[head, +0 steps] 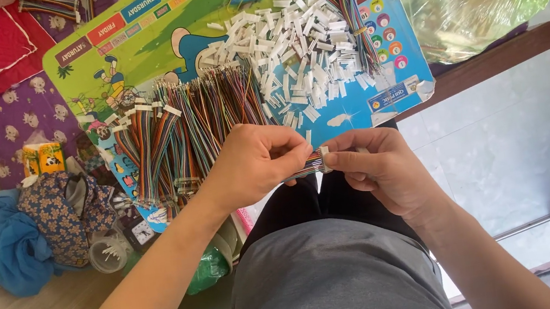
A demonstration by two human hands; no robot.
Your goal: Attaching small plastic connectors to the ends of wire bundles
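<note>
A short bundle of coloured wires (306, 166) is pinched between the fingertips of the left hand (248, 164) and the right hand (379, 165), above the lap; its middle is largely hidden by the fingers. A white connector (325, 161) is gripped at its right end. Farther off, a pile of white connectors (296, 45) and wire bundles (179, 128) are spread on a colourful board (131, 32), partly cut off at the top.

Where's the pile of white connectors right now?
In the head view, the white connector pile lies on the colourful board, above both hands, right of the wire bundles.
</note>
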